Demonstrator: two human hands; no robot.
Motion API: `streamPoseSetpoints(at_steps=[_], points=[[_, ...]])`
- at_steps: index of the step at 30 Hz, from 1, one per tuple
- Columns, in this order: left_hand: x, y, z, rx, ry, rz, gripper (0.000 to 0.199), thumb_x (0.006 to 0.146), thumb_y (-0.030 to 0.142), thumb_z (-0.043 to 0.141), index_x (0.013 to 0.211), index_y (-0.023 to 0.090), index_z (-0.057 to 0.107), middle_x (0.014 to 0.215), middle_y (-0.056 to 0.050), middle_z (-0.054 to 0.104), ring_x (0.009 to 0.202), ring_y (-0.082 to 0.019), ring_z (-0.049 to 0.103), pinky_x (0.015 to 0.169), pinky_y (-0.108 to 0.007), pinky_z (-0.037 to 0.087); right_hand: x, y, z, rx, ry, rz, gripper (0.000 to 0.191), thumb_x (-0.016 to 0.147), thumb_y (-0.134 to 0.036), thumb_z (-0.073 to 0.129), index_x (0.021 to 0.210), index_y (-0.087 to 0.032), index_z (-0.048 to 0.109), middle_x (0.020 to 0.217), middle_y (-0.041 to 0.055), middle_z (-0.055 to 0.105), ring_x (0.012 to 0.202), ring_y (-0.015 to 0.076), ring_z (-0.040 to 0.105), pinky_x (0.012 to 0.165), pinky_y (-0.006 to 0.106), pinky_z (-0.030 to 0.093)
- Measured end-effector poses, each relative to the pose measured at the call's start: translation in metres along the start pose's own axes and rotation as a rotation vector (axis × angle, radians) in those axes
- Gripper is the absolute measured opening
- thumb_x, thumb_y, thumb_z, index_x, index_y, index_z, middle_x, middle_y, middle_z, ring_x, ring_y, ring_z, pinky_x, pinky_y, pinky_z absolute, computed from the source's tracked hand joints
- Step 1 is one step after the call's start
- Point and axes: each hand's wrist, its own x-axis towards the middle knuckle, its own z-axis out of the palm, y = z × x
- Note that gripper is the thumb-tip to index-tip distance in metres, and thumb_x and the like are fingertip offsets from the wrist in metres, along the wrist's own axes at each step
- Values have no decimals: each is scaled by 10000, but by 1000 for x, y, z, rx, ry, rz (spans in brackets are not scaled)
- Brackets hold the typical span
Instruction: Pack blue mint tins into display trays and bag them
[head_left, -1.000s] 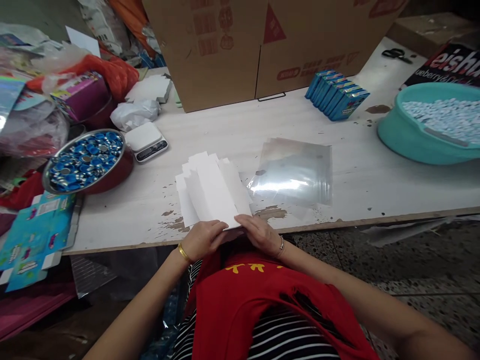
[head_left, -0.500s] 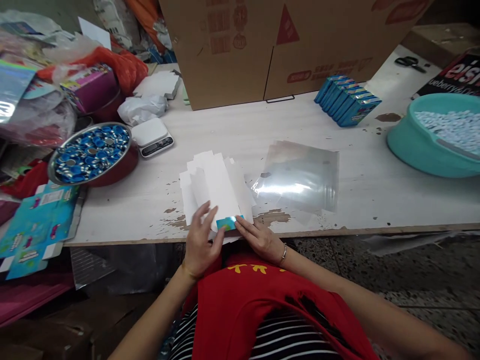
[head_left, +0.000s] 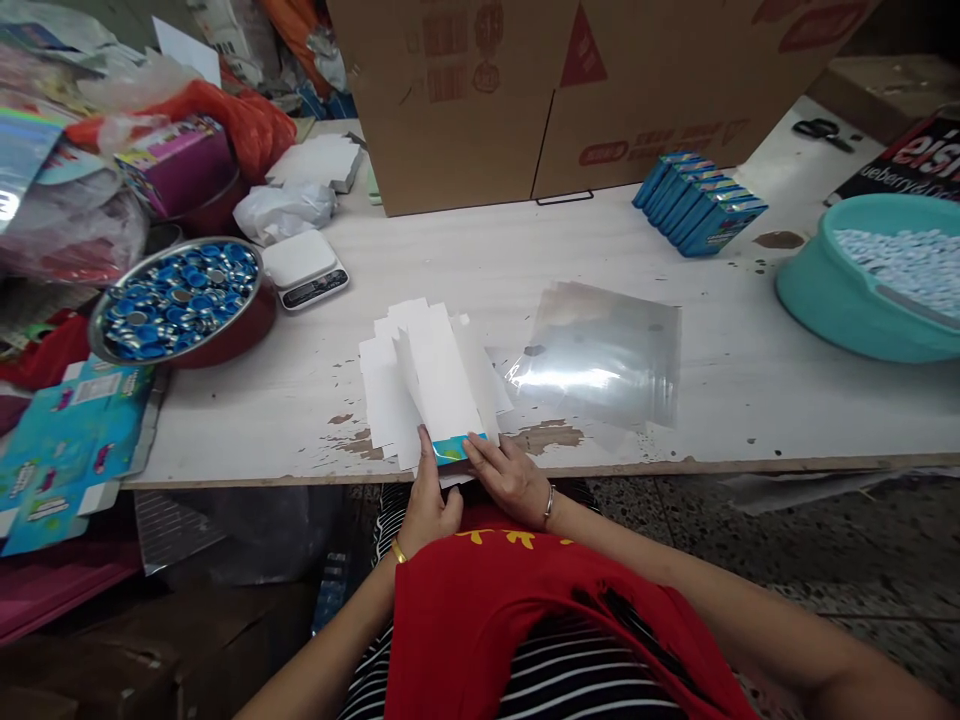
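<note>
A partly folded carton (head_left: pixel 450 385), white inside with a blue end flap (head_left: pixel 450 450), lies at the table's front edge on white carton blanks (head_left: pixel 382 390). My left hand (head_left: pixel 429 508) grips its near left corner, index finger along the side and thumb low by the near end. My right hand (head_left: pixel 514 482) holds the near right corner, fingertips on the blue flap. The carton's raised side walls stand partly upright. The underside of my grip is hidden.
Clear plastic sheets (head_left: pixel 600 350) lie right of the blanks. Left are a digital scale (head_left: pixel 304 270) and a bowl of blue-and-silver caps (head_left: pixel 184 300). Several blue boxes (head_left: pixel 697 205) stand before a big cardboard box (head_left: pixel 465 130). A teal basin (head_left: pixel 862 290) sits far right.
My left hand has moved down from above the flap to the carton's left corner. The carton's left wall stands up more. My right hand stays on the flap.
</note>
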Motion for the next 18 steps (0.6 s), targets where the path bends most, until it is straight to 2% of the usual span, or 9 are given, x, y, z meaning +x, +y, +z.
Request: streamPoseSetpoints(at_steps=[2,4,6,7,8,10,13,15,18], points=[[1,5,-10,65,65,24,885,843,130,434,1450,178,-208,1554,-167,112,1394,-267,260,1084,-448,350,2,0,0,-29,-9,8,436,901,-93,412,1334,-119,452,1178,160,610,915,257,555,762,415,522],[2,15,-22,211,193,102,853,860,163,459,1468,154,-139,1547,-194,113,1414,-294,186,1088,-473,332,4,-1,-2,-66,-22,20,387,902,-81,401,1269,-129,515,1099,142,633,847,235,548,716,387,511],[8,29,-34,410,266,214,744,862,171,483,1477,133,66,1507,-202,246,1410,-307,195,1105,-498,290,8,-3,-5,-97,-41,36,322,910,-91,406,1186,-123,568,999,123,642,782,215,527,672,356,488],[12,37,-39,513,226,260,629,863,160,482,1438,125,228,1438,-197,377,1379,-303,280,1108,-497,284,9,-3,-6,-104,-52,44,293,914,-97,409,1145,-122,587,946,112,638,758,208,512,655,342,474],[17,45,-43,610,125,286,485,865,141,469,1345,119,395,1311,-181,520,1304,-290,406,1100,-487,298,11,-4,-8,-106,-62,53,270,917,-100,411,1106,-125,601,897,101,628,741,203,498,645,332,459],[30,61,-46,781,-166,246,266,873,102,424,1069,112,603,1003,-141,664,1055,-256,602,1042,-466,369,13,-6,-9,-103,-71,71,241,918,-101,411,1033,-137,619,826,83,598,723,197,472,635,319,434],[51,78,-40,928,-482,80,265,880,79,380,870,91,644,843,-146,663,865,-260,646,845,-431,485,15,-8,-9,-92,-65,100,237,911,-90,400,894,-150,628,775,69,559,708,195,445,629,311,409],[62,84,-35,954,-567,1,276,882,75,369,883,78,645,887,-171,660,874,-276,645,744,-396,501,15,-8,-8,-78,-58,122,251,903,-81,391,814,-152,614,761,66,541,714,199,442,625,308,401],[74,83,-35,948,-644,-39,261,868,77,392,924,81,647,940,-171,663,912,-273,643,742,-372,494,13,-8,-3,-37,-28,155,238,886,-62,382,838,-148,599,782,68,540,743,206,450,656,311,413]])
